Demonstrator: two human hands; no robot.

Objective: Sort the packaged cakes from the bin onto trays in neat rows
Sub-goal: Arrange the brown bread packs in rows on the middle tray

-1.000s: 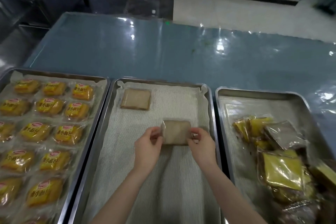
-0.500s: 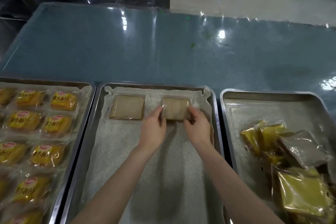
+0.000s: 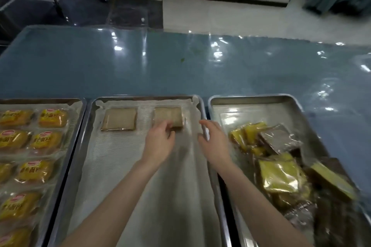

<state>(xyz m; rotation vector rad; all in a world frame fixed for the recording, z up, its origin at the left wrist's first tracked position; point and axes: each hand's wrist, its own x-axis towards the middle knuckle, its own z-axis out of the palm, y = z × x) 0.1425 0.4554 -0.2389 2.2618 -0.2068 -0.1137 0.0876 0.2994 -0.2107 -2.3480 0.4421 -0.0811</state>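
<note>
Two brown packaged cakes lie side by side at the far end of the middle tray (image 3: pixel 94 126), which is lined with white cloth: one on the left (image 3: pixel 119 118), one on the right (image 3: pixel 168 115). My left hand (image 3: pixel 160 140) rests its fingertips on the near edge of the right cake. My right hand (image 3: pixel 212 138) hovers open over the tray's right rim, holding nothing. A heap of yellow and brown packaged cakes (image 3: pixel 281 166) fills the right tray (image 3: pixel 251 100).
The left tray (image 3: pixel 79 118) holds neat rows of yellow wrapped buns (image 3: pixel 36 170). All three trays stand along the near edge of a glossy blue table (image 3: pixel 180 66). Beyond it lie floor tiles and doors.
Both hands carried the second brown cake to the far row and set it down beside the first. My right hand has let go and moved right toward the heap.
</note>
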